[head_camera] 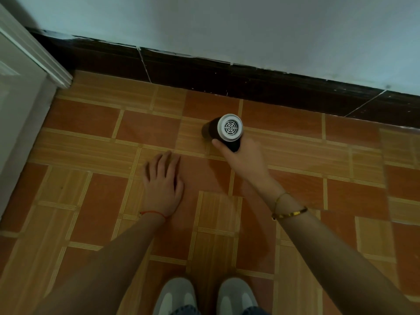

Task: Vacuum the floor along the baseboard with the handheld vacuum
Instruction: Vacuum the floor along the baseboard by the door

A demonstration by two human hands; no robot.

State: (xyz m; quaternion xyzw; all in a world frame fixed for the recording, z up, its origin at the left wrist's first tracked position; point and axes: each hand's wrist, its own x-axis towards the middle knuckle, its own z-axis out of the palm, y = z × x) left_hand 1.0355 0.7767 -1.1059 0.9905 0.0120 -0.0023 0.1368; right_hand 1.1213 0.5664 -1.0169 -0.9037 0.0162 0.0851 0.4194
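Left hand [163, 185] hangs flat, fingers straight and slightly spread, over the tiled floor [91, 201]. Right hand [242, 155] grips the handheld vacuum [223, 130], which sits at its 11 o'clock, white vented end up, near the dark baseboard [272, 87].

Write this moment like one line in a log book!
right hand grips handheld vacuum | vacuum over floor, short of baseboard | left hand open, fingers spread over floor
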